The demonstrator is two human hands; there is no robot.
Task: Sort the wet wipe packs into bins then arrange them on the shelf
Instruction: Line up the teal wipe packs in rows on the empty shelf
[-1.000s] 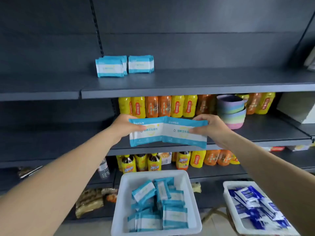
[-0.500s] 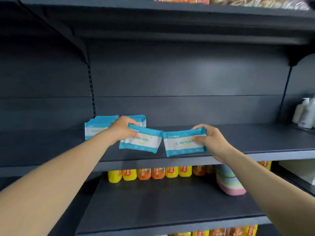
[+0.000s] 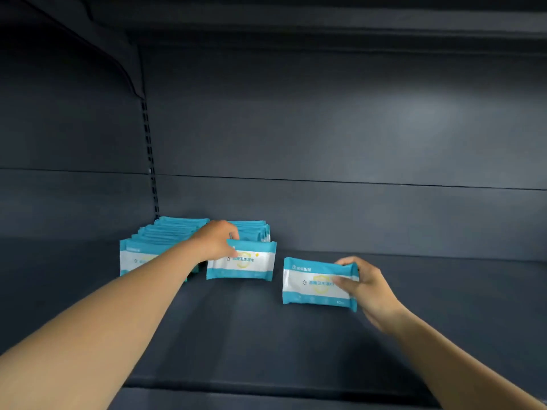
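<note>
Our left hand (image 3: 217, 239) pinches the top edge of one wet wipe pack (image 3: 241, 263), standing it on the shelf (image 3: 266, 335) against the rear row (image 3: 165, 241); our right hand (image 3: 362, 287) grips a second pack (image 3: 313, 281) just beside it. We judge them light, soft and slick-filmed, best held by the sealed edges.

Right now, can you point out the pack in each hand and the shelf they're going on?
Left-hand pack (image 3: 245, 261), head view: middle of its white front label.
Right-hand pack (image 3: 310, 281), head view: white front, left of the fingers.
Shelf (image 3: 236, 327), head view: bare dark board.
</note>
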